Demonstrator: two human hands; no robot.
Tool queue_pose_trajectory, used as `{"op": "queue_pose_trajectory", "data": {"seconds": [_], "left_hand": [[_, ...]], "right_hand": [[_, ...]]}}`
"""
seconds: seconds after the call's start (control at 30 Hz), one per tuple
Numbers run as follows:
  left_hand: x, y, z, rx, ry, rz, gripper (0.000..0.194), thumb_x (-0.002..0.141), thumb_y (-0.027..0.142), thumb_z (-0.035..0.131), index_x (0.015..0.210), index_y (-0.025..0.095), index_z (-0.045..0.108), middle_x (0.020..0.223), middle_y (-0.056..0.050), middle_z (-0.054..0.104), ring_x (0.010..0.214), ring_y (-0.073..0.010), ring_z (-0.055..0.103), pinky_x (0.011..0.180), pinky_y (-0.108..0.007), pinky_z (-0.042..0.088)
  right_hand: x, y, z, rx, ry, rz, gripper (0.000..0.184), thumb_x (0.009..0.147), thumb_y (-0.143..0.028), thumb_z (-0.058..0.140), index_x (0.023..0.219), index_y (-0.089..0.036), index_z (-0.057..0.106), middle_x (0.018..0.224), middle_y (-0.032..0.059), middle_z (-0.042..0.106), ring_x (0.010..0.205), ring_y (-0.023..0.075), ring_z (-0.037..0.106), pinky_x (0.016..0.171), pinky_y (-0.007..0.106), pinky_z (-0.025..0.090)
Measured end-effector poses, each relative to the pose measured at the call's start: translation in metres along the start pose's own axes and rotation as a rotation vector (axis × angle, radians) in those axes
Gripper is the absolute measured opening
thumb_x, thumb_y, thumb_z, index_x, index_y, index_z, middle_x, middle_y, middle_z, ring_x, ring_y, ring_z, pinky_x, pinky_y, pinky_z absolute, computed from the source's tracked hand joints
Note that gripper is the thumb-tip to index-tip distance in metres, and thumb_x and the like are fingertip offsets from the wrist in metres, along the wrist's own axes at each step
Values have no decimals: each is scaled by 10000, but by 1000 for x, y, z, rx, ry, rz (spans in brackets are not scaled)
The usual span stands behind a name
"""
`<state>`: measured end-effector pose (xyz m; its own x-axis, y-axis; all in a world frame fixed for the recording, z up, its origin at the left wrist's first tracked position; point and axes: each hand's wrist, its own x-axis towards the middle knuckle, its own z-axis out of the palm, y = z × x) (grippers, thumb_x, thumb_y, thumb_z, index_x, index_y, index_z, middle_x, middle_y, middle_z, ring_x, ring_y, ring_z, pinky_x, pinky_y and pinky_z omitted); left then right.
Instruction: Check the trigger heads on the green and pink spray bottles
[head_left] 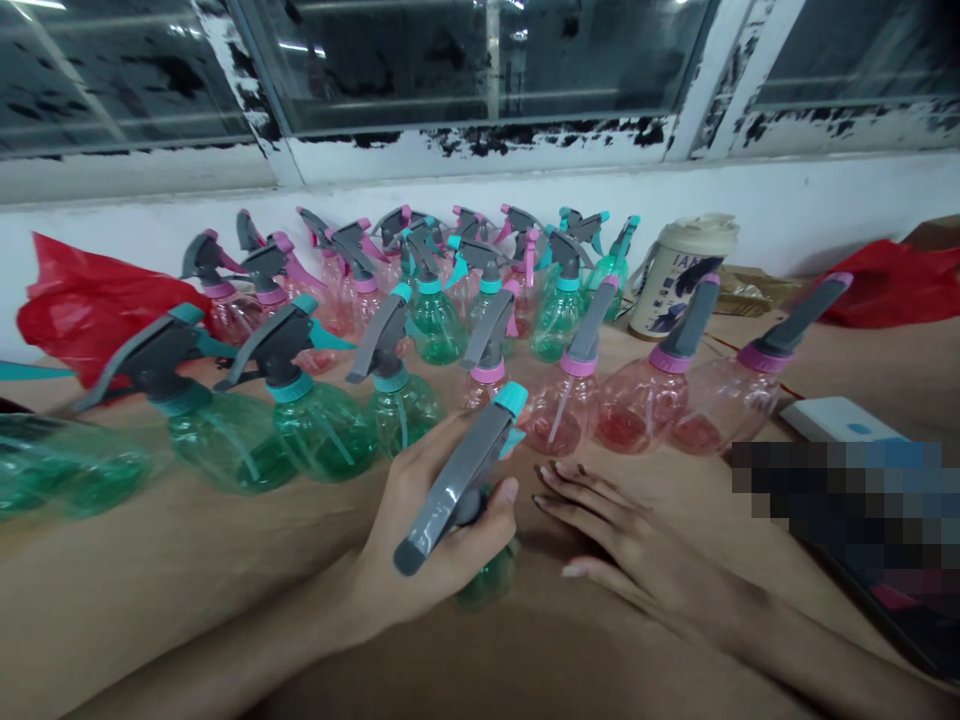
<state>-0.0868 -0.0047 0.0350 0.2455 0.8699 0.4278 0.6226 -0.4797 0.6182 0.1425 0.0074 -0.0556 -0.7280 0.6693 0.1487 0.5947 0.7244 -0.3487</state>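
Note:
My left hand (424, 530) is wrapped around a green spray bottle (487, 580) with a grey trigger head and teal nozzle (465, 470), holding it at the near middle of the brown table. My right hand (615, 535) lies flat beside it, fingers apart, fingertips close to the bottle, holding nothing. Just behind stand rows of finished spray bottles: green ones (322, 425) to the left, pink ones (637, 400) to the right.
More green and pink bottles (435, 290) crowd the back against the white wall. Red plastic bags lie at far left (90, 300) and far right (900, 285). A printed cup with lid (675, 275) and a white box (840, 420) sit on the right.

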Motion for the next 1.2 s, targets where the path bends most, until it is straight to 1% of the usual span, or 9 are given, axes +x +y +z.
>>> {"op": "queue_pose_trajectory", "data": {"seconds": [0.1, 0.2, 0.33, 0.53, 0.7, 0.87, 0.93, 1.0, 1.2], "left_hand": [[1, 3, 0, -28, 44, 9, 190, 749, 188, 498, 926, 249, 525, 699, 20, 525, 576, -151, 522, 586, -287, 497], [3, 8, -2, -107, 38, -9, 255, 712, 164, 476, 940, 262, 536, 647, 44, 493, 485, -126, 458, 499, -260, 474], [4, 12, -7, -131, 16, -27, 252, 685, 163, 484, 905, 266, 553, 712, 32, 562, 545, -137, 516, 561, -274, 498], [3, 14, -11, -155, -33, -111, 91, 728, 211, 470, 796, 256, 509, 620, 35, 514, 532, -142, 485, 513, -258, 469], [3, 13, -13, -153, -26, -91, 65, 716, 241, 475, 769, 266, 503, 623, 29, 514, 522, -147, 479, 514, -269, 483], [3, 10, -8, -152, 6, -77, 241, 742, 204, 494, 974, 270, 501, 788, 12, 609, 666, -168, 600, 628, -291, 534], [2, 9, -6, -178, 7, -94, 292, 750, 196, 490, 1033, 265, 479, 818, 5, 622, 704, -170, 626, 625, -283, 541], [1, 10, -4, -175, 16, -113, 279, 761, 190, 482, 1030, 263, 468, 798, 10, 618, 679, -160, 629, 593, -274, 538], [-2, 7, -1, -125, 53, -40, 276, 765, 167, 519, 1019, 257, 461, 800, 23, 573, 693, -142, 625, 587, -253, 538]], "right_hand": [[0, 0, 0, 19, 21, -7, 529, 895, -458, 461, 1378, -263, 368, 1452, 37, 369, 1348, 229, 281, 1087, 477, 290], [0, 1, 0, 19, 22, -11, 529, 895, -458, 461, 1378, -264, 367, 1454, 38, 365, 1347, 232, 282, 1086, 479, 292], [0, 2, 0, 0, 5, -9, 533, 897, -466, 452, 1380, -259, 364, 1456, 39, 360, 1350, 234, 275, 1087, 483, 289], [0, 2, 1, 4, 9, -17, 533, 898, -460, 454, 1383, -262, 358, 1447, 42, 378, 1345, 231, 288, 1085, 481, 290], [-1, 2, 1, 14, 26, -15, 531, 895, -457, 461, 1382, -269, 362, 1453, 39, 367, 1344, 234, 289, 1083, 477, 297], [0, 3, -1, 7, -9, -16, 535, 902, -461, 445, 1389, -262, 349, 1458, 35, 358, 1349, 229, 278, 1088, 472, 290], [0, 4, -1, 15, -3, -18, 533, 903, -455, 447, 1389, -262, 347, 1460, 36, 356, 1349, 226, 277, 1090, 468, 286], [0, 4, 0, 22, 6, -20, 532, 902, -451, 452, 1389, -267, 346, 1459, 37, 356, 1349, 227, 279, 1090, 470, 285], [0, 5, 0, -25, -35, -23, 536, 915, -461, 416, 1401, -254, 323, 1471, 31, 332, 1361, 218, 247, 1097, 468, 273]]}}
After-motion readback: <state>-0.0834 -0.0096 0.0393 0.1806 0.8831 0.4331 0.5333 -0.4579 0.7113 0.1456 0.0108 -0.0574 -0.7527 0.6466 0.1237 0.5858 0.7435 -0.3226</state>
